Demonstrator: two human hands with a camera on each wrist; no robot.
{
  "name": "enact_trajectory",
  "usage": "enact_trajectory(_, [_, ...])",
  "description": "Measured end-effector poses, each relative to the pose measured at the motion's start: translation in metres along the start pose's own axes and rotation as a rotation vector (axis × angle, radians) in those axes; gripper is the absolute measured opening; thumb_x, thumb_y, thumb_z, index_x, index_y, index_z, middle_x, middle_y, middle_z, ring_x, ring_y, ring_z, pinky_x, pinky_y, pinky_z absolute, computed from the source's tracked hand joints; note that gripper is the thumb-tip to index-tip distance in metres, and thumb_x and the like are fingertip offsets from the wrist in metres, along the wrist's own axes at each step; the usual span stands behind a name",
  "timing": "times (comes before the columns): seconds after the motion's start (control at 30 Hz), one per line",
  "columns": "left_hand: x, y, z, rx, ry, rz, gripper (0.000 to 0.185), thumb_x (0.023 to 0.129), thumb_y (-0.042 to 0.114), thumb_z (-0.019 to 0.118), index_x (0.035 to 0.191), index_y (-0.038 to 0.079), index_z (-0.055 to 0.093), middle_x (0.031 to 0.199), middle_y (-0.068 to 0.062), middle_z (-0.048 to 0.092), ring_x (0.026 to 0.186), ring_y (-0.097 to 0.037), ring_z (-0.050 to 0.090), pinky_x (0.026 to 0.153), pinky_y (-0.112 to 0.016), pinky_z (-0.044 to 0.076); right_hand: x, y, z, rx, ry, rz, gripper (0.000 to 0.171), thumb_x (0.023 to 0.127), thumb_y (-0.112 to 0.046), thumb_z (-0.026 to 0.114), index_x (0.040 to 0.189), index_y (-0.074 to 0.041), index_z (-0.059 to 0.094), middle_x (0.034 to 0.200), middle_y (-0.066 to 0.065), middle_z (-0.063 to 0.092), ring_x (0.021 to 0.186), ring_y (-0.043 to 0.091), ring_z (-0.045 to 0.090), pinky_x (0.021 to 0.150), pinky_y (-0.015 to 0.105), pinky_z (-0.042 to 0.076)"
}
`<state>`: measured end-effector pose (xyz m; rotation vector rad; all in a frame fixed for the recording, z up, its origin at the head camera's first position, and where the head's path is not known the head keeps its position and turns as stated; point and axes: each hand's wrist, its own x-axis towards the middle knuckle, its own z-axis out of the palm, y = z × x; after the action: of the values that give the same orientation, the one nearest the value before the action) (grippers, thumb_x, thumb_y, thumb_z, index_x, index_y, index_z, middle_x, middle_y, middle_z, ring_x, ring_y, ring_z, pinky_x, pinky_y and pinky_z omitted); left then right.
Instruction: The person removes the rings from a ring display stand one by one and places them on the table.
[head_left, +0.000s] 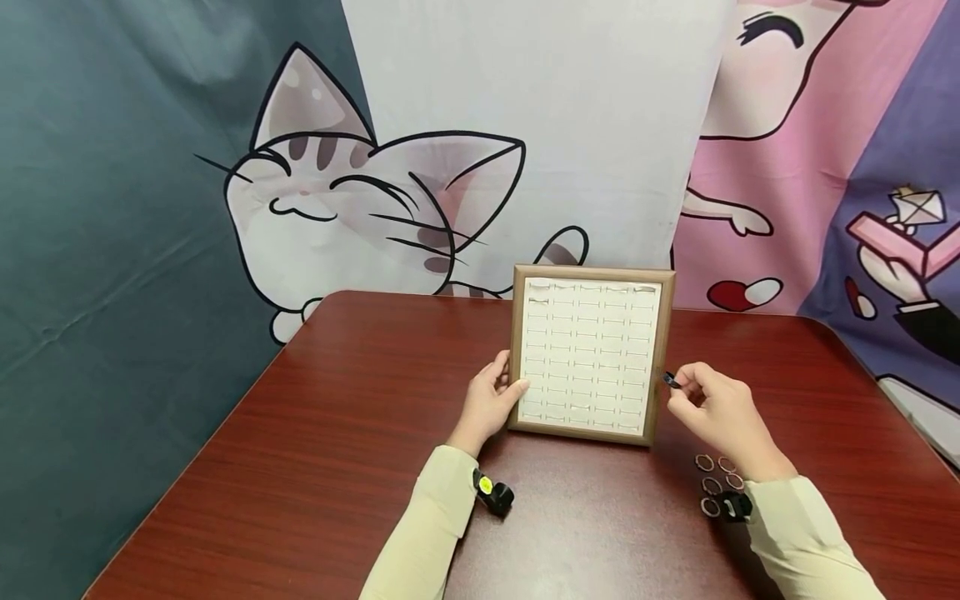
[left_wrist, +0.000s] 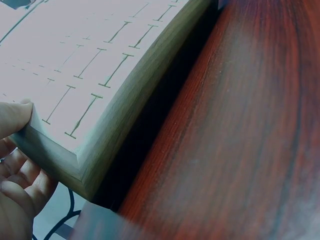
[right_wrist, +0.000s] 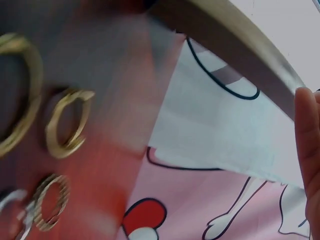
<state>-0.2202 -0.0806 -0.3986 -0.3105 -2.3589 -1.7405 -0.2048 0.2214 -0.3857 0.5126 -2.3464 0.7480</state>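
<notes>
A ring display board (head_left: 588,354) with a wooden frame and rows of slots in its white face stands tilted up on the table. My left hand (head_left: 483,408) grips its lower left edge. In the left wrist view the thumb of the left hand (left_wrist: 17,192) lies on the face, the fingers behind the frame. Just off the board's right edge, my right hand (head_left: 720,412) pinches a small dark ring (head_left: 671,380). Thin shiny bands, apparently rings, sit along the top slots. In the right wrist view only part of the right hand (right_wrist: 307,145) shows; its ring is hidden.
Several loose rings lie on the red-brown table (head_left: 337,467) below my right wrist, among them a gold ring (right_wrist: 52,132) and a twisted ring (right_wrist: 39,212). A cloth with cartoon cats (head_left: 337,242) hangs behind the table. Each wrist wears a small black camera (head_left: 495,493).
</notes>
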Motion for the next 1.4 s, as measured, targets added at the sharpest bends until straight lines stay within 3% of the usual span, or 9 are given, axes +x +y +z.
enact_trajectory(0.27, [0.013,-0.038,0.008,-0.019,0.014,-0.005,0.055,0.084,0.005,0.066,0.134,-0.004,0.045,0.114,-0.021,0.058,0.103,-0.029,0.058,0.088,-0.036,0.051,-0.023,0.01,-0.019,-0.036,-0.008,0.041,0.022,0.063,0.002,0.062,0.078,-0.011,0.054,0.064,-0.004,0.055,0.052,-0.005,0.039,0.047,0.01,0.033])
enact_trajectory(0.37, [0.014,-0.04,0.009,-0.006,0.018,-0.003,0.053,0.084,0.007,0.066,0.133,0.0,0.048,0.114,-0.017,0.059,0.102,-0.025,0.058,0.087,-0.032,0.051,-0.032,0.013,-0.025,-0.056,-0.024,0.065,0.022,0.063,0.002,0.062,0.078,-0.011,0.054,0.064,-0.005,0.054,0.052,-0.005,0.037,0.046,0.011,0.031])
enact_trajectory(0.67, [0.013,-0.04,0.009,-0.012,0.016,0.006,0.055,0.084,0.008,0.066,0.134,-0.002,0.045,0.114,-0.018,0.059,0.102,-0.025,0.058,0.087,-0.031,0.051,-0.049,0.018,-0.035,-0.083,-0.027,0.112,0.024,0.06,0.0,0.062,0.076,-0.016,0.053,0.061,-0.014,0.049,0.052,-0.007,0.037,0.046,0.012,0.03])
enact_trajectory(0.7, [0.011,-0.035,0.007,-0.018,0.012,0.004,0.055,0.084,0.007,0.066,0.134,-0.004,0.045,0.114,-0.02,0.058,0.102,-0.027,0.058,0.088,-0.033,0.051,-0.051,0.018,-0.036,-0.086,-0.035,0.114,0.024,0.06,0.0,0.062,0.075,-0.016,0.053,0.061,-0.015,0.048,0.052,-0.007,0.037,0.046,0.012,0.029])
enact_trajectory(0.9, [0.001,0.002,0.0,-0.019,-0.004,-0.007,0.054,0.084,-0.001,0.062,0.132,-0.012,0.041,0.113,-0.028,0.056,0.104,-0.035,0.056,0.089,-0.043,0.049,-0.06,0.022,-0.043,-0.105,-0.119,0.143,0.025,0.059,-0.002,0.065,0.073,-0.018,0.052,0.057,-0.016,0.044,0.051,-0.005,0.033,0.045,0.014,0.026])
enact_trajectory(1.13, [0.014,-0.036,0.007,-0.032,0.007,-0.002,0.056,0.084,0.004,0.066,0.134,-0.006,0.043,0.114,-0.023,0.058,0.103,-0.03,0.057,0.088,-0.039,0.051,-0.069,0.028,-0.044,-0.11,-0.219,0.133,0.029,0.058,-0.003,0.069,0.069,-0.021,0.049,0.055,-0.021,0.042,0.051,-0.007,0.034,0.045,0.015,0.027])
enact_trajectory(1.27, [0.015,-0.039,0.008,-0.017,0.007,-0.004,0.057,0.084,0.007,0.067,0.135,-0.003,0.044,0.114,-0.019,0.059,0.103,-0.026,0.058,0.087,-0.033,0.052,-0.073,0.029,-0.046,-0.111,-0.35,0.183,0.028,0.06,-0.004,0.069,0.069,-0.019,0.048,0.054,-0.018,0.04,0.05,-0.005,0.034,0.045,0.018,0.028])
enact_trajectory(1.4, [0.014,-0.037,0.008,-0.027,0.006,-0.01,0.057,0.084,0.005,0.066,0.135,-0.004,0.043,0.115,-0.021,0.058,0.104,-0.028,0.057,0.088,-0.036,0.051,-0.076,0.03,-0.049,-0.061,-0.518,0.26,0.022,0.063,-0.004,0.064,0.071,-0.016,0.048,0.052,-0.013,0.043,0.043,-0.002,0.038,0.042,0.019,0.034])
